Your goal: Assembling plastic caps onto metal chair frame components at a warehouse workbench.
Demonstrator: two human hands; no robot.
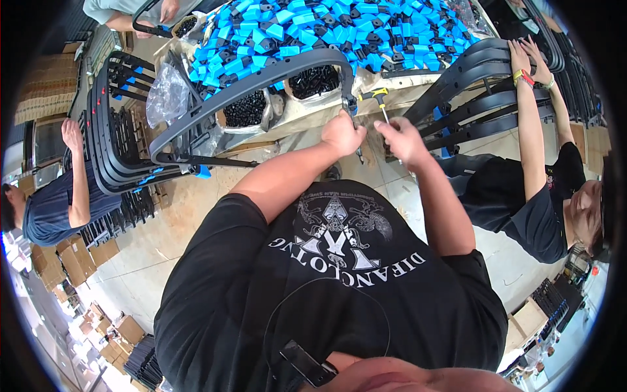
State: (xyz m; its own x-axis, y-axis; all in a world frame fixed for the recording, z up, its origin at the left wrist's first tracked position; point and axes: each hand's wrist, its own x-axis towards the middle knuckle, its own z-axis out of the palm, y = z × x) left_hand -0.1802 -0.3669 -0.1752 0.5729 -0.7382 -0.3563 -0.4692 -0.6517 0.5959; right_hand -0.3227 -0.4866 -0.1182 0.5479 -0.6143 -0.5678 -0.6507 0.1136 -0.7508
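A long black curved frame point(255, 77) spans from the left to the middle of the view, resting partly over the table edge. My left hand point(343, 134) is closed around its right end, by a small metal fitting point(348, 101); the fingers partly cover what they grip. My right hand point(403, 140), just to the right, is closed on the metal shaft of a T-handle driver point(375, 97). The driver's yellow and black handle points away from me, beside the frame's end.
Blue and black plastic parts point(326, 29) heap on the table. Sacks of small black pieces point(315, 81) stand at its near edge. Stacked black frames point(121, 144) stand left, with more frames point(477, 85) right. One co-worker's hands point(530, 62) touch the right stack; other people point(52, 202) work at left.
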